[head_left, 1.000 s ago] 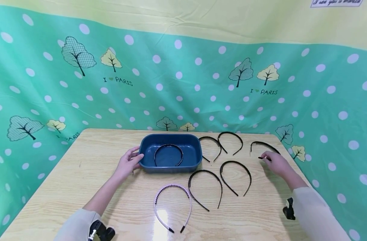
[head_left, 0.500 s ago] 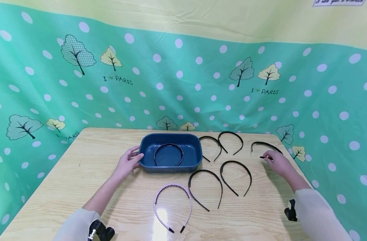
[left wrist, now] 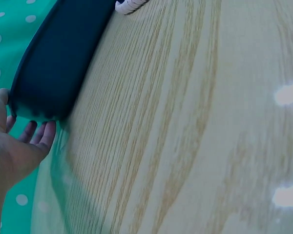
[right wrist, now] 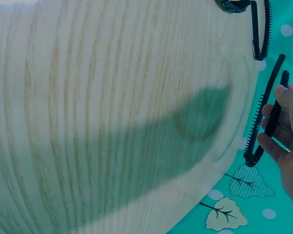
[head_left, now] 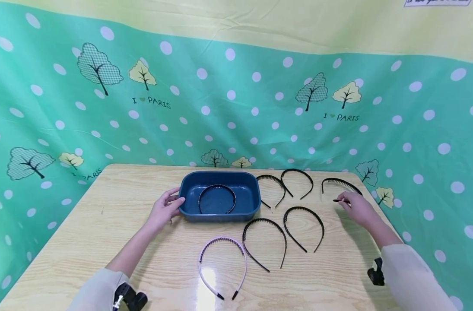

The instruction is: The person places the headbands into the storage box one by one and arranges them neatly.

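Observation:
In the head view, my left hand (head_left: 164, 211) grips the left end of a dark blue plastic basin (head_left: 220, 218). The left wrist view has the thumb at the basin's rim (left wrist: 36, 46) and the fingers curled against its outside. Inside the basin lies one dark headband (head_left: 217, 186). Over the table's far right part, my right hand (head_left: 358, 211) pinches one arm of a black toothed headband (head_left: 340, 180). From the right wrist, that headband (right wrist: 263, 108) is seen edge-on, thumb and fingers around its near arm.
A lilac headband (head_left: 222, 239) lies at the table's front. Black headbands lie right of the basin: one near the middle (head_left: 264, 220), one beside it (head_left: 304, 208), two farther back (head_left: 297, 170). A polka-dot curtain (head_left: 228, 103) hangs behind the wooden table (head_left: 115, 190).
The right hand keeps its pinch on the black headband; the headband's arch has risen slightly and tilted a little. The left hand and basin stay in place.

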Demonstrator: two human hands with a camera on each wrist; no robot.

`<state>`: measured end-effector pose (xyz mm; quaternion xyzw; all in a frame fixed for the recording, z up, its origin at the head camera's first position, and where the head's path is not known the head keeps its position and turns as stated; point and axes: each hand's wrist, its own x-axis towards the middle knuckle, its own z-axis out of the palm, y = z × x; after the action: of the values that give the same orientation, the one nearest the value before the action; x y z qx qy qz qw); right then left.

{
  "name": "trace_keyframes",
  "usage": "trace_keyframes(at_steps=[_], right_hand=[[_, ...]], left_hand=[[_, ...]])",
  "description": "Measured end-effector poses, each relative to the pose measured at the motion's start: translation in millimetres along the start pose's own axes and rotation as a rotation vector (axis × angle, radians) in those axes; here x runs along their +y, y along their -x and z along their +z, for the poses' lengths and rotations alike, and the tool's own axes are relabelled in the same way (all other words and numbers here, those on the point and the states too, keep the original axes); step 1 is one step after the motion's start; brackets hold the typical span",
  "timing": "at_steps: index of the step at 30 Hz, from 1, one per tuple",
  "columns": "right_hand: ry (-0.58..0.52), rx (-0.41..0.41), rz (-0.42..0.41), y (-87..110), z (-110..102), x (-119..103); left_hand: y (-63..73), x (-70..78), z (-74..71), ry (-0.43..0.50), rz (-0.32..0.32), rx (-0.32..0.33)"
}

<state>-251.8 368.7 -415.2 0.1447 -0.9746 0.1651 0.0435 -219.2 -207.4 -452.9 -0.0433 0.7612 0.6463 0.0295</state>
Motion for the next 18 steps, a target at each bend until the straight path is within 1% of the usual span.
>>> trace_keyframes(at_steps=[6, 13, 18], right_hand=[[0.015, 0.019, -0.033, -2.5, -4.5, -6.3], [0.024, 0.024, -0.034, -2.6, -6.7, -13.1], [0.025, 0.021, -0.048, -4.9, -7.8, -15.4]], left_hand=[[0.9, 1.2, -0.5, 0.001, -0.003, -0.003], [-0.2, -0.2, -0.9, -0.014, -0.011, 0.000], [-0.8, -0.7, -0.5, -0.014, -0.005, -0.002]])
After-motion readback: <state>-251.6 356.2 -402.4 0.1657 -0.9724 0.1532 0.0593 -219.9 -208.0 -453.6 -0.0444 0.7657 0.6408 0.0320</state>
